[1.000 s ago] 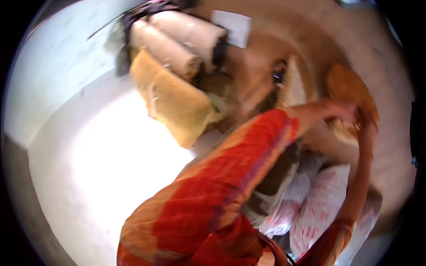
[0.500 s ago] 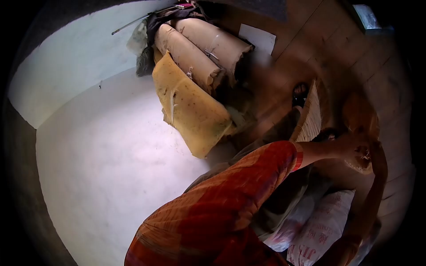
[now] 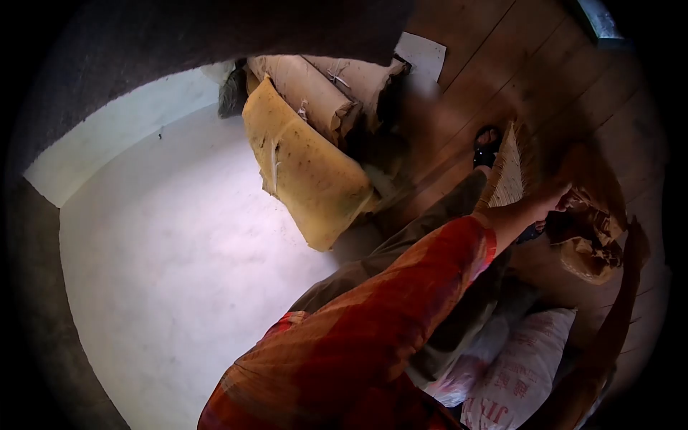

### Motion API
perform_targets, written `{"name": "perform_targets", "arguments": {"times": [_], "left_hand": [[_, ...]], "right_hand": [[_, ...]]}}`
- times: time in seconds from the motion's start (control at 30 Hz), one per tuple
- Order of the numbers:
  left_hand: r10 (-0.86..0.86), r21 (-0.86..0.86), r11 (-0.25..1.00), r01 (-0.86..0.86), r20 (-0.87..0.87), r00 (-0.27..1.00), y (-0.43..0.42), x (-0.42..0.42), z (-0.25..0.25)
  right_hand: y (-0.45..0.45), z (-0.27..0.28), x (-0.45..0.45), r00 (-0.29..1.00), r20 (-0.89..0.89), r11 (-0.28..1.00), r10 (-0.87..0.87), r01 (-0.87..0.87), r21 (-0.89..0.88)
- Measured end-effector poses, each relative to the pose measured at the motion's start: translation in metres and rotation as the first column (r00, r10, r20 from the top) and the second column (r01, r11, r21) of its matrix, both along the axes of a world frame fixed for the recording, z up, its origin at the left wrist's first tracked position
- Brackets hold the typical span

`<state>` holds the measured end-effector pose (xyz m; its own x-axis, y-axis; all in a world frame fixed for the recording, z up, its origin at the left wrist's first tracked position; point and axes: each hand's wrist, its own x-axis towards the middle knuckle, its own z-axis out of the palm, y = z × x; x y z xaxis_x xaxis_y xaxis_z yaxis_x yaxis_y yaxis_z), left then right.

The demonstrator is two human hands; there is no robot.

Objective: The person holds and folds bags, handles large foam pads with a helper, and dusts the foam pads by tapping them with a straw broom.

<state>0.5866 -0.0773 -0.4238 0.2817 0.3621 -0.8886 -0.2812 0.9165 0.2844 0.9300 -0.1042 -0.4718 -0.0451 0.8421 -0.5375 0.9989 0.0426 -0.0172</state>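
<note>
A crumpled brown bag (image 3: 598,193) stands on the floor at the right, its mouth spread and its folds in shadow. My left hand (image 3: 555,197), past the orange-red sleeve, is closed on the near left edge of the bag's mouth. On the opposite side my right hand (image 3: 636,244) is closed at the bag's right edge; its fingers are dark and partly hard to see. What lies inside the bag is too dark to make out. Close to my left forearm is a pale, ribbed, woven-looking piece (image 3: 507,172) with a frayed edge.
A white sack with red print (image 3: 516,369) lies below my arms. My sandalled foot (image 3: 486,147) rests on the tiled floor (image 3: 459,107). Yellow foam (image 3: 308,168) leans against brown rolls (image 3: 308,89) beside a white surface (image 3: 165,251). A white sheet (image 3: 423,57) lies behind.
My hands have moved apart from close together at the bag, the left one up and left, the right one rightward. The bag's mouth has spread. The view has tilted slightly.
</note>
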Motion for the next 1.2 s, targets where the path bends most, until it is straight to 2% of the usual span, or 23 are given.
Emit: {"name": "perform_targets", "arguments": {"times": [0.13, 0.2, 0.23, 0.27, 0.3, 0.33, 0.4, 0.43, 0.47, 0.5, 0.53, 0.6, 0.63, 0.7, 0.73, 0.77, 0.8, 0.9, 0.97, 1.03, 1.07, 1.1, 1.2], "left_hand": [[0.158, -0.071, 0.983, -0.167, -0.127, 0.979, -0.006, 0.009, -0.023], [0.239, -0.099, 0.96, -0.261, -0.195, 0.951, 0.0, 0.009, -0.016], [0.207, -0.04, 0.975, -0.22, -0.211, 0.955, 0.005, 0.006, -0.011], [0.175, 0.02, 0.984, -0.175, -0.224, 0.959, 0.012, 0.002, -0.004], [-0.04, 0.03, 0.999, 0.044, -0.127, 0.991, 0.029, -0.007, 0.02], [-0.04, 0.035, 0.998, 0.045, -0.124, 0.991, 0.034, -0.005, 0.034], [-0.369, 0.454, 0.779, 0.432, -0.224, 0.902, 0.025, 0.002, 0.057], [-0.429, 0.46, 0.649, 0.606, -0.438, 0.79, 0.02, 0.01, 0.077], [-0.431, 0.463, 0.645, 0.608, -0.437, 0.789, 0.018, 0.018, 0.082], [-0.398, 0.62, 0.458, 0.637, -0.498, 0.771, 0.016, 0.025, 0.082], [-0.35, 0.731, 0.24, 0.639, -0.549, 0.759, 0.016, 0.031, 0.081], [-0.426, 0.735, 0.31, 0.603, -0.46, 0.779, 0.021, 0.032, 0.075], [-0.444, 0.718, 0.345, 0.604, -0.442, 0.779, 0.023, 0.034, 0.072], [-0.462, 0.698, 0.385, 0.604, -0.421, 0.78, 0.034, 0.034, 0.086], [-0.514, 0.608, 0.519, 0.601, -0.34, 0.788, 0.041, 0.033, 0.096], [-0.549, 0.498, 0.634, 0.591, -0.249, 0.798, 0.047, 0.032, 0.102], [-0.55, 0.503, 0.637, 0.583, -0.233, 0.802, 0.037, 0.032, 0.083], [-0.468, 0.57, 0.692, 0.443, -0.114, 0.876, 0.015, 0.045, 0.032], [-0.373, 0.598, 0.729, 0.332, -0.059, 0.926, 0.019, 0.044, 0.028], [-0.23, 0.661, 0.729, 0.178, -0.008, 0.973, 0.021, 0.035, 0.007], [-0.323, 0.343, 0.879, 0.331, -0.082, 0.943, 0.046, 0.022, 0.057], [-0.494, 0.422, 0.686, 0.592, -0.327, 0.805, 0.063, 0.008, 0.073], [-0.579, 0.562, 0.542, 0.625, -0.29, 0.762, 0.047, -0.02, 0.04]], "right_hand": [[-0.04, -0.044, 0.018, 0.987, 0.155, 0.983, 0.052, -0.024, -0.18], [-0.058, -0.064, 0.028, 0.992, -0.023, 0.99, -0.122, 0.124, 0.061], [-0.034, -0.011, 0.002, 0.997, -0.073, 0.999, -0.032, 0.029, -0.043], [-0.026, 0.005, -0.01, 0.97, -0.21, 0.992, -0.124, 0.116, -0.049], [-0.018, 0.02, -0.022, 0.916, -0.343, 0.978, -0.21, 0.198, -0.068], [-0.01, 0.037, -0.044, 0.878, -0.428, 0.973, -0.214, 0.232, -0.01], [-0.002, 0.06, -0.082, 0.852, -0.514, 0.974, -0.099, 0.188, 0.125], [-0.003, 0.065, -0.097, 0.861, -0.508, 0.971, 0.007, 0.115, 0.209], [0.007, 0.094, -0.122, 0.901, -0.376, 0.965, 0.215, -0.138, 0.223], [0.01, 0.1, -0.137, 0.823, -0.552, 0.985, 0.134, -0.047, 0.168], [0.008, 0.092, -0.134, 0.825, -0.55, 0.984, 0.132, -0.044, 0.17], [0.011, 0.085, -0.132, 0.723, -0.643, 0.967, -0.255, 0.2, -0.159], [0.008, 0.085, -0.13, 0.723, -0.64, 0.966, -0.259, 0.203, -0.161], [0.026, 0.133, -0.148, 0.056, -0.822, 0.707, -0.567, 0.545, -0.451], [0.024, 0.131, -0.146, 0.059, -0.819, 0.706, -0.571, 0.546, -0.452], [0.02, 0.125, -0.138, 0.307, -0.753, 0.778, -0.581, 0.482, -0.404], [0.014, 0.117, -0.121, 0.543, -0.638, 0.836, -0.546, 0.404, -0.371], [0.005, 0.107, -0.121, 0.64, -0.658, 0.914, -0.395, 0.345, -0.213], [0.009, 0.105, -0.125, 0.573, -0.706, 0.894, -0.417, 0.398, -0.206], [0.025, 0.11, -0.119, 0.354, -0.655, 0.72, -0.668, 0.53, -0.448], [0.031, 0.115, -0.115, 0.193, -0.556, 0.551, -0.809, 0.577, -0.602], [0.037, 0.118, -0.117, 0.125, -0.542, 0.494, -0.831, 0.613, -0.616], [0.04, 0.125, -0.142, -0.076, -0.542, 0.348, -0.837, 0.69, -0.635]]}}
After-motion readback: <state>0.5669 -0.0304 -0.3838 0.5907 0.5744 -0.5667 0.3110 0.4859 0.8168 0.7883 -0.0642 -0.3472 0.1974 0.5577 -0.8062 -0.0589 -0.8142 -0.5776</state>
